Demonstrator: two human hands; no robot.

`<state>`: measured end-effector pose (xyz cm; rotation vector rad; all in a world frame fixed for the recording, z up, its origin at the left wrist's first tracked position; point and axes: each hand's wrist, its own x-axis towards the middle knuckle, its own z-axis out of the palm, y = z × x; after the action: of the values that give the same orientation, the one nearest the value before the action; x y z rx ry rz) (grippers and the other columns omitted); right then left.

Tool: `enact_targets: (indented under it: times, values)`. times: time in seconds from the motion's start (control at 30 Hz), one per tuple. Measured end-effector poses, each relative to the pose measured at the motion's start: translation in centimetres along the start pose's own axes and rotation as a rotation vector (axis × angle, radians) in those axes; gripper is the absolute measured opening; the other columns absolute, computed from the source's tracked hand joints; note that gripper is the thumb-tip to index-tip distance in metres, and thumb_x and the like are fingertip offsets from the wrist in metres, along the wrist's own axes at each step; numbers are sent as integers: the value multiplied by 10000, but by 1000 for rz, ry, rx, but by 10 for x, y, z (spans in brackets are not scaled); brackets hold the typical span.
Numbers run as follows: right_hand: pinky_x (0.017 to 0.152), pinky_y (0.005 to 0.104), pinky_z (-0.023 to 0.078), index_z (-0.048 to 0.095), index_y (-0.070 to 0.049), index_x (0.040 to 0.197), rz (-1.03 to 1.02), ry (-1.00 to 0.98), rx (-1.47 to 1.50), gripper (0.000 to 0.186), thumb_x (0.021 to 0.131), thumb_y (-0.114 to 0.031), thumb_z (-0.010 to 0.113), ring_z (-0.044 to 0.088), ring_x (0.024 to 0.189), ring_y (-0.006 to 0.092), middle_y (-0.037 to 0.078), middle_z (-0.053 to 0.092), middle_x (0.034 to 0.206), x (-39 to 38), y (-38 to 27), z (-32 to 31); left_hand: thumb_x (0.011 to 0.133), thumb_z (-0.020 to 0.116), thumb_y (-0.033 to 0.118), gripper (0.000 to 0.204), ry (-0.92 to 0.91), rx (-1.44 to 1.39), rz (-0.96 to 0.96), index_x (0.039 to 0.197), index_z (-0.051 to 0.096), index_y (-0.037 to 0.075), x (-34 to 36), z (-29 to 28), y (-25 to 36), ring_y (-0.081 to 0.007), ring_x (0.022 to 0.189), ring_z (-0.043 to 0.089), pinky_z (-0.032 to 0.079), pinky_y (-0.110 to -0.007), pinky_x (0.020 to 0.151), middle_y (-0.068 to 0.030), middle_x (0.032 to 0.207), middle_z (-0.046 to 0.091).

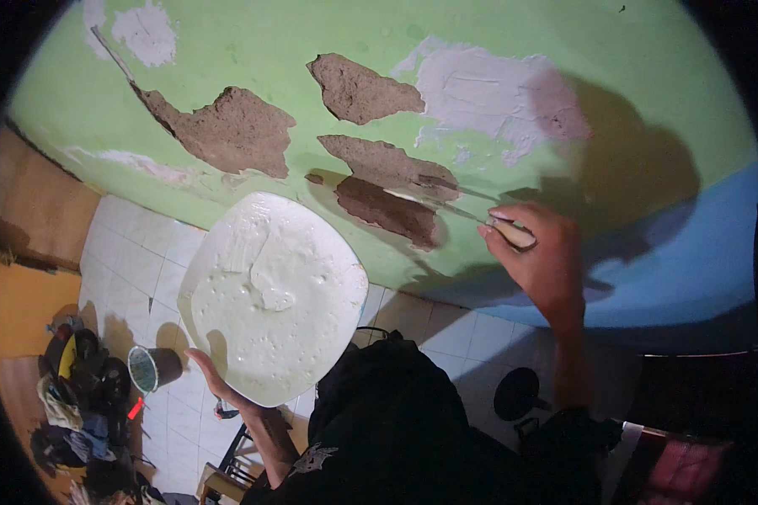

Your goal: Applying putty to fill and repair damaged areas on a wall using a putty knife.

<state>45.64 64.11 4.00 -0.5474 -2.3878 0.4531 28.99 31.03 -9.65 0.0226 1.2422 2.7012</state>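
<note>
Right of centre, the right hand (pixel 541 252) pinches a scraper (pixel 514 235); at lower left the left hand (pixel 216 376) supports the central white plate (pixel 360 290) — finger closure hidden, can't tell — and tilting could spill wet paste (pixel 261 337).

Head camera: looking down from the person's head, forming the left of two side-by-side fisheyes.
Green wall (pixel 253 42): standing ahead, the lens facing it forward and downward.
White plate (pixel 360 295): showing close to the lens, the left hand (pixel 216 377) and right hand (pixel 543 248) likewise.
Tiled floor (pixel 135 240): lying farther off, below.
Outer edge: bending straight lines.
</note>
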Motion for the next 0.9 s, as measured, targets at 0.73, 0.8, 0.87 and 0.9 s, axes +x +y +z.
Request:
enact_targets:
  times: [0.73, 0.8, 0.87, 0.9]
  values:
    - [509, 329, 538, 549, -105, 851, -61, 134, -917, 162, 801, -121, 702, 675, 696, 222, 56, 591, 748, 16, -137, 14, 979, 409, 633, 798, -42, -85, -187, 1495, 322, 30, 49, -49, 11, -333, 1241, 553, 507, -489, 999, -188, 1437, 464]
    - [486, 307, 541, 562, -101, 848, -30, 113, -991, 141, 800, -115, 694, 682, 677, 205, 53, 606, 738, 25, -149, 22, 991, 375, 631, 794, -63, -66, -204, 1494, 325, 19, 53, -45, 18, -313, 1246, 548, 491, -457, 1015, -176, 1437, 470]
    - [491, 295, 556, 577, -85, 826, -47, 77, -1081, 122, 798, -116, 691, 688, 660, 194, 70, 630, 712, 33, -159, 27, 1003, 341, 630, 792, -84, -50, -217, 1493, 329, 8, 60, -42, 22, -293, 1251, 544, 474, -424, 1031, -163, 1437, 477]
    - [491, 295, 556, 577, -85, 826, -38, 76, -1090, 122, 798, -116, 691, 688, 660, 194, 70, 630, 712, 36, -166, 30, 1001, 343, 631, 793, -102, -53, -236, 1494, 327, 10, 63, -42, 23, -295, 1255, 540, 472, -426, 1034, -162, 1440, 474]
